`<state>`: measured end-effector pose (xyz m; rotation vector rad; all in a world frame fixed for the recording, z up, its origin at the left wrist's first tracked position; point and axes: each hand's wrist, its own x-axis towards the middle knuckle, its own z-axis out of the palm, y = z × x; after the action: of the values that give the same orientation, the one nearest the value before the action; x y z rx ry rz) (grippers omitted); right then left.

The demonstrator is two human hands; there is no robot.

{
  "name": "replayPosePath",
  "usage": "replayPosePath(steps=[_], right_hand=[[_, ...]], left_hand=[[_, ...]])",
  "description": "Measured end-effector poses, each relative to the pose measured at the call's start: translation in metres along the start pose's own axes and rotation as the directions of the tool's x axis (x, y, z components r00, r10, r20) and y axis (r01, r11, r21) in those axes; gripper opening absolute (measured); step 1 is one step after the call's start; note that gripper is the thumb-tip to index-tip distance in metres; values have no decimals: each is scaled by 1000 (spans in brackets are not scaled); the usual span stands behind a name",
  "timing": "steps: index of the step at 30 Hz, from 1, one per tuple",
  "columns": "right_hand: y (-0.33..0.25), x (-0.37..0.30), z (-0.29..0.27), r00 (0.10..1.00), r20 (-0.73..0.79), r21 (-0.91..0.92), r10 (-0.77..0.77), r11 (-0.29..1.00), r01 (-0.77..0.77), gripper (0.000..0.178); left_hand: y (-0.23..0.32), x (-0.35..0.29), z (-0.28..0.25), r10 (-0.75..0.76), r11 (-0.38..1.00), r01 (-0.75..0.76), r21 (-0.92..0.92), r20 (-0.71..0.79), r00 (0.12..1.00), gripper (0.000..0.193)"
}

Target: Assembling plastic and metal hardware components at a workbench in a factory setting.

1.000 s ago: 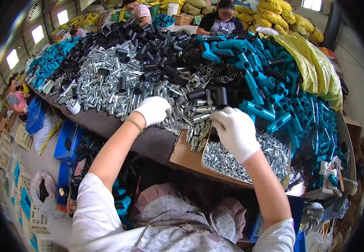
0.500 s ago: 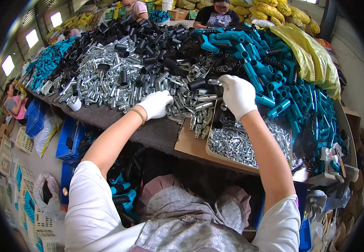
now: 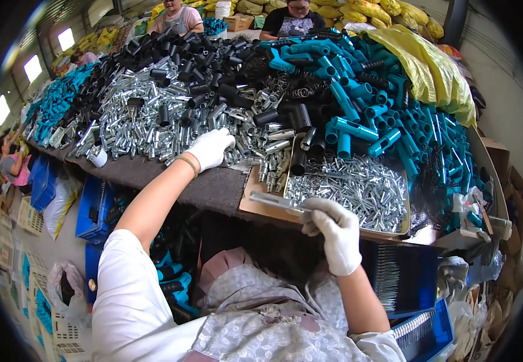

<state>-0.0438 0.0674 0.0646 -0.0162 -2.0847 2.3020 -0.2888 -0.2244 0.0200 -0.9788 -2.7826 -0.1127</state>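
Observation:
My right hand (image 3: 334, 229), in a white glove, is in front of the table edge, thumb and fingers pinched on one end of a silvery metal rod (image 3: 271, 200). The rod points left and is somewhat blurred. My left hand (image 3: 212, 148), also gloved, rests at the front of a heap of shiny metal fittings (image 3: 143, 117). Its fingers are curled in; whatever they hold is hidden. Beyond my right hand lies a shallow tray (image 3: 407, 208) full of small metal pins (image 3: 358, 187). Black sleeves (image 3: 300, 117) lie just behind the tray.
Teal plastic housings (image 3: 358, 96) heap up at the right beside a yellow sheet (image 3: 436, 72). Blue bins (image 3: 421, 329) with rows of metal parts stand low at the right, and other blue bins (image 3: 95, 208) at the left. Two people (image 3: 294, 23) sit across the table.
My right hand has come from the heap behind the tray down toward me, carrying the metal rod. The left hand stays by the metal fittings. My view has shifted slightly.

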Motion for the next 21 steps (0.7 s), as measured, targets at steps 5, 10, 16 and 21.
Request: replayPosePath(steps=[5, 10, 16, 21], right_hand=[[12, 0, 9, 1000, 2, 61, 16, 998, -16, 25], [10, 11, 10, 994, -93, 125, -50, 990, 62, 25], [-13, 16, 15, 970, -5, 37, -242, 970, 242, 23], [-31, 29, 32, 888, 378, -363, -262, 841, 402, 22]], left_hand=[[6, 13, -23, 31, 975, -13, 222, -78, 996, 24], [30, 2, -49, -234, 928, 122, -351, -297, 926, 28], [109, -85, -94, 50, 899, -231, -373, -437, 898, 34], [127, -138, -86, -64, 911, -97, -401, -370, 927, 34]])
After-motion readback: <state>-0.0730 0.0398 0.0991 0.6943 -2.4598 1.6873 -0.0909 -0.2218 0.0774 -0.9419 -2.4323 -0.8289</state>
